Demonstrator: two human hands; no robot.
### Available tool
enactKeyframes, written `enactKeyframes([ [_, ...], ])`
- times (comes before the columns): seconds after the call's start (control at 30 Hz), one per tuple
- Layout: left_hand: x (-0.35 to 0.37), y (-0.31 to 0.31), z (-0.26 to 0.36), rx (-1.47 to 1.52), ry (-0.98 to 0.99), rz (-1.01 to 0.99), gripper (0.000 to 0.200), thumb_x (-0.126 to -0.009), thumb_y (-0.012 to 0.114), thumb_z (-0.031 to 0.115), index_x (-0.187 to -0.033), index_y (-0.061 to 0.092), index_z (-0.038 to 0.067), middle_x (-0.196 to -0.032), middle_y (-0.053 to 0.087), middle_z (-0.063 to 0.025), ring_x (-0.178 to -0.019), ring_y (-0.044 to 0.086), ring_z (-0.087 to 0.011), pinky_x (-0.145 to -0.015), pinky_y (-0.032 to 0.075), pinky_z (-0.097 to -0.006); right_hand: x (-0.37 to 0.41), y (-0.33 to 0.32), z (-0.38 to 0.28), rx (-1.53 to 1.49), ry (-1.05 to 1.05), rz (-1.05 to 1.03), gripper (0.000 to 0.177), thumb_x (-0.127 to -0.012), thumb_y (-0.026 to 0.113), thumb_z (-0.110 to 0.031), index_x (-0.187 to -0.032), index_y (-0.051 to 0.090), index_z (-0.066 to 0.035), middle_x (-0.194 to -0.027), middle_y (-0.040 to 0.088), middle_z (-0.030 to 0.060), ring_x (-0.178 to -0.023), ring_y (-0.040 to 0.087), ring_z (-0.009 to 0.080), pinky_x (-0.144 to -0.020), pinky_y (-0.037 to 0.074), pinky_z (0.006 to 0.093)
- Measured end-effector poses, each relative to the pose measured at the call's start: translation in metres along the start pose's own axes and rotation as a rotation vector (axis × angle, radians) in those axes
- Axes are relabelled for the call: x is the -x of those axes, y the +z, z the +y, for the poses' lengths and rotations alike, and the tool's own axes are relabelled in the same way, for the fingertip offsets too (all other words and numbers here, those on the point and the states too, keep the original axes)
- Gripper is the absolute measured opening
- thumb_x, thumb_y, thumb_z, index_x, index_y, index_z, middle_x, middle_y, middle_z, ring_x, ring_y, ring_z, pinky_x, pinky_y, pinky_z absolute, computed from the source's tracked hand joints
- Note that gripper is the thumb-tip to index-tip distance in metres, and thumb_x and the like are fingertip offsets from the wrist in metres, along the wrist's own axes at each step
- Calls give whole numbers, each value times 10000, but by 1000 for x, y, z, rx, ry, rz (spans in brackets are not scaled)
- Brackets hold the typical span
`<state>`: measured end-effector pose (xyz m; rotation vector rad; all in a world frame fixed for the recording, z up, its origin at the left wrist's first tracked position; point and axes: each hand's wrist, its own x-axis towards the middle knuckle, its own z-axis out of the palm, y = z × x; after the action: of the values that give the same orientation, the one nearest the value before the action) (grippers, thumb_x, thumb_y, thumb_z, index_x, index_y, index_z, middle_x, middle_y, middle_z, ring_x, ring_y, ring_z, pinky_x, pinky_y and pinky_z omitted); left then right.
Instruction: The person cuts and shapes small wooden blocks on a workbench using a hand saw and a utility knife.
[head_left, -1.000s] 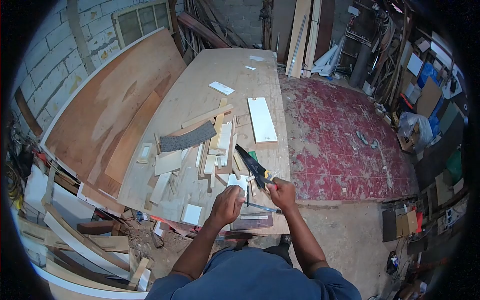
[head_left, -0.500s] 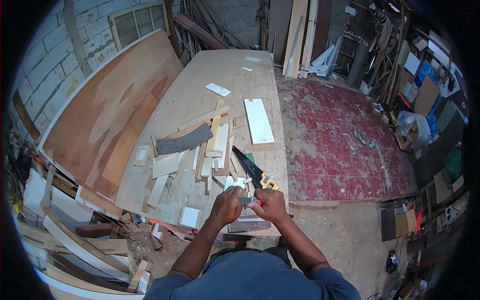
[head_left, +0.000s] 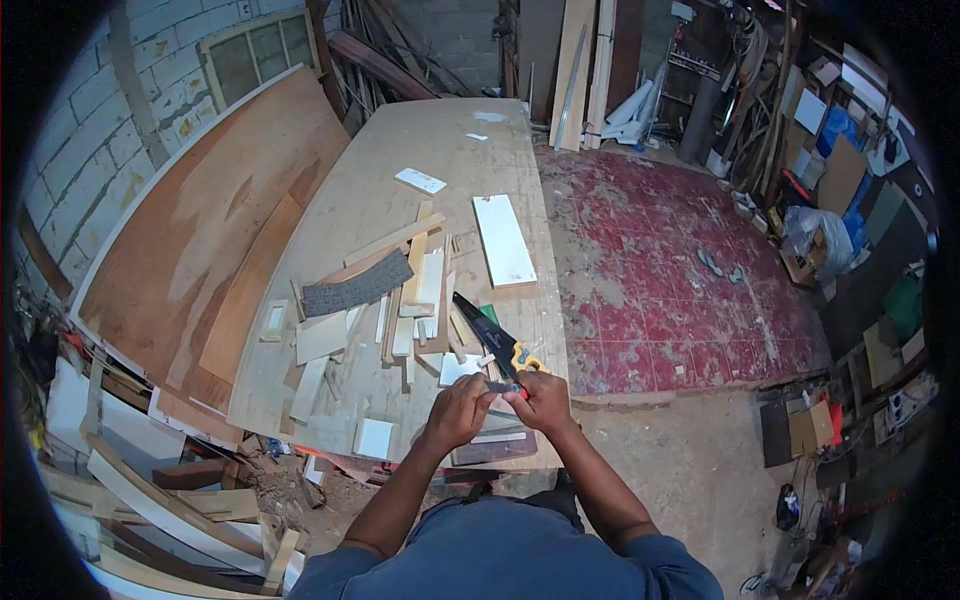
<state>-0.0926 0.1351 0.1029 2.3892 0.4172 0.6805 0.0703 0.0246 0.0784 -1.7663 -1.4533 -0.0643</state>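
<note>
Both my hands are close together over the near edge of the wooden table (head_left: pixel 480 150). My left hand (head_left: pixel 461 411) is closed on the grey end of a small tool. The tool (head_left: pixel 505 388) has a red part, at which my right hand (head_left: pixel 541 402) is closed; its exact kind is too small to tell. Just beyond my hands lies a handsaw (head_left: pixel 492 332) with a black blade and a yellow handle. A white offcut (head_left: pixel 461 369) lies beside the saw, and a dark reddish board (head_left: pixel 495 449) is below my hands.
Wood strips (head_left: pixel 418 270), a dark grey textured piece (head_left: pixel 358 284) and a white board (head_left: pixel 504 240) lie on the table. A large plywood sheet (head_left: pixel 215 235) leans at the left. Red tiled floor (head_left: pixel 660 270) is on the right.
The view has shifted slightly, so the table appears further left. The small tool is now tilted between my hands, which both stay closed on it.
</note>
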Motion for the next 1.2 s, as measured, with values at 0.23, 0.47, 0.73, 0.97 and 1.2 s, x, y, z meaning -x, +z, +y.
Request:
enactKeyframes([
  [0.23, 10, 14, -14, 190, 78, 40, 325, -987, 474, 226, -1102, 513, -76, -960, 590, -285, -876, 575, -475, -750, 470, -492, 9, 15, 58, -90, 588, 94, 421, -869, 624, -440, -781, 645, -29, -684, 627, 214, -667, 638, 404, -575, 481, 473],
  [0.47, 2, 13, -12, 7, 111, -45, 303, -966, 512, 222, -1084, 514, -57, -905, 582, -251, -831, 575, -450, -699, 468, -498, 6, -15, -8, -75, 196, -33, 449, -845, 648, -457, -698, 590, -37, -626, 581, 180, -614, 610, 382, -539, 452, 447],
  [0.73, 3, 7, -12, -24, 250, 46, 271, -878, 596, 127, -1060, 530, -63, -853, 574, -229, -782, 577, -420, -666, 478, -497, -1, -24, -31, -35, -4, -46, 524, -828, 647, -529, -649, 528, -51, -594, 538, 145, -576, 580, 365, -518, 431, 439],
  [0.97, 5, 2, -3, 1, 213, 59, 266, -899, 566, 174, -1023, 531, -59, -855, 570, -228, -787, 575, -422, -671, 471, -490, -3, -25, -28, 1, -23, -32, 518, -831, 640, -538, -662, 552, -57, -611, 569, 153, -598, 602, 369, -529, 444, 445],
  [1.2, 1, -16, 14, 100, 198, 171, 363, -983, 443, 322, -933, 512, -31, -838, 550, -226, -789, 559, -441, -673, 455, -493, -2, -32, 17, 16, 354, -30, 439, -853, 637, -454, -691, 588, -48, -642, 599, 176, -624, 620, 379, -542, 455, 462],
])
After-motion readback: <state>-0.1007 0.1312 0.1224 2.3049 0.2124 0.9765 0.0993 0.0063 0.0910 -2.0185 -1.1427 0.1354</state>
